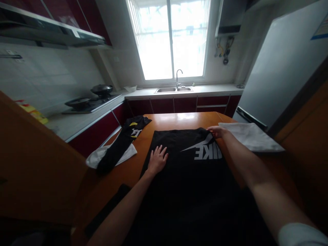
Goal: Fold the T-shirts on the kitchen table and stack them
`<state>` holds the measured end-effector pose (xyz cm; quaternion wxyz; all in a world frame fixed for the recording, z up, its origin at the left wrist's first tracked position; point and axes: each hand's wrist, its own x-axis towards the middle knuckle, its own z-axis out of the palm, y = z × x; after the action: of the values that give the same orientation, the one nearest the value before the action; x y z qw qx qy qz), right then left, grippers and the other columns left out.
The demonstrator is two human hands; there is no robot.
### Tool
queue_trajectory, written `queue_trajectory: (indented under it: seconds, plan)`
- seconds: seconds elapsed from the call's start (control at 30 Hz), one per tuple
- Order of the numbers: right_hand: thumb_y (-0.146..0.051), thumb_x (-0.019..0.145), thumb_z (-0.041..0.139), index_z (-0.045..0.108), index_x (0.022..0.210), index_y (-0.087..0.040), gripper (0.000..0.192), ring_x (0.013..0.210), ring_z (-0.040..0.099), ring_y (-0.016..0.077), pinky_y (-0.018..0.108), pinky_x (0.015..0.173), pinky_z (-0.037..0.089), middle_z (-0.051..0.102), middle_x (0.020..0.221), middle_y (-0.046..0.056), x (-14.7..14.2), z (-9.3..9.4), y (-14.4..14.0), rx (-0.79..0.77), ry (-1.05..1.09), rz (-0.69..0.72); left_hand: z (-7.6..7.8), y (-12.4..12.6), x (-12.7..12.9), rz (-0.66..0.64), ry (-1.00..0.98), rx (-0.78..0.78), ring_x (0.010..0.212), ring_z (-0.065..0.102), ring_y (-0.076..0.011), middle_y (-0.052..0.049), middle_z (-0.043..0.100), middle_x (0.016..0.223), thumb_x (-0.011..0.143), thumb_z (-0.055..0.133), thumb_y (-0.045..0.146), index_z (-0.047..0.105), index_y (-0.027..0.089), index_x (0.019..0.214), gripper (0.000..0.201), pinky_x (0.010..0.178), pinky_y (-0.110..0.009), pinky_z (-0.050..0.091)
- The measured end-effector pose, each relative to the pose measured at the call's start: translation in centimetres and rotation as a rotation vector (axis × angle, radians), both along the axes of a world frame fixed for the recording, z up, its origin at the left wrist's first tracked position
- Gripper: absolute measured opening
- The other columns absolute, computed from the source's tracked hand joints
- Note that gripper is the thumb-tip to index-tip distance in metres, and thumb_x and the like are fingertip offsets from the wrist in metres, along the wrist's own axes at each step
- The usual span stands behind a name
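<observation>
A black top [179, 184] with a pale NIKE print lies spread over the wooden table, its lettering upside down from where I stand. My left hand [158, 160] rests palm down on its left side, fingers spread flat on the cloth. At the far right corner of the top, my right hand [216, 131] pinches the edge between thumb and fingers. One dark sleeve [110, 206] reaches out at the lower left, partly behind my left forearm. The near end of the top fades into shadow.
On the table's left lies a folded black garment [120, 145] with yellow and white print, over a white cloth [129, 154]. Another white cloth [251, 136] lies at the right. Beyond the wooden table [179, 119] are a sink [166, 90], a stove [93, 104] with pans, and a fridge [279, 65].
</observation>
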<state>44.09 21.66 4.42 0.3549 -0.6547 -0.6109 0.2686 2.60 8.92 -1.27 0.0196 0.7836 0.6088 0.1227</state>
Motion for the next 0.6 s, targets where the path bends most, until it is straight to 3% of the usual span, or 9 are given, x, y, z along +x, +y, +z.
queue_trajectory:
  seconds: [0.2,0.37,0.47,0.6]
  plan:
    - [-0.012,0.079,0.057,0.071,0.115,-0.009,0.039,0.09,0.072,0.0242,0.034,0.081,0.058,0.076,0.1,0.015,-0.1,-2.0,0.1,0.0,-0.069,-0.179,0.1,-0.2,0.1,0.0,0.002,-0.017,0.151,0.029,-0.031,-0.011,0.036,0.161,0.103,0.037,0.043,0.047,0.024,0.15,0.052,0.121,-0.056,0.022]
    - [-0.015,0.083,0.053,0.066,0.131,-0.009,0.05,0.131,0.053,0.0315,0.041,0.113,0.04,0.062,0.137,0.019,-1.1,-3.7,-1.2,0.034,-0.262,-0.226,0.3,0.5,-0.3,0.003,-0.006,-0.042,0.152,0.023,-0.0332,-0.012,0.033,0.163,0.103,0.038,0.045,0.047,0.023,0.15,0.053,0.119,-0.06,0.022]
    - [-0.019,0.091,0.045,0.059,0.14,-0.011,0.051,0.144,0.038,0.0299,0.042,0.121,0.026,0.046,0.154,0.016,-2.4,-4.7,-1.9,0.035,-0.372,-0.187,1.1,3.2,-0.3,0.028,-0.018,-0.018,0.153,0.02,-0.0345,-0.013,0.031,0.163,0.102,0.037,0.047,0.046,0.021,0.15,0.055,0.118,-0.062,0.023]
    - [-0.033,0.1,0.037,0.041,0.153,-0.011,0.057,0.153,0.02,0.028,0.049,0.124,0.012,0.029,0.164,0.016,-3.9,-5.9,-2.2,-0.022,-0.482,-0.12,2.5,8.9,-0.2,0.053,-0.002,-0.05,0.151,0.028,-0.0311,-0.013,0.036,0.161,0.103,0.035,0.037,0.048,0.019,0.149,0.051,0.119,-0.055,0.026]
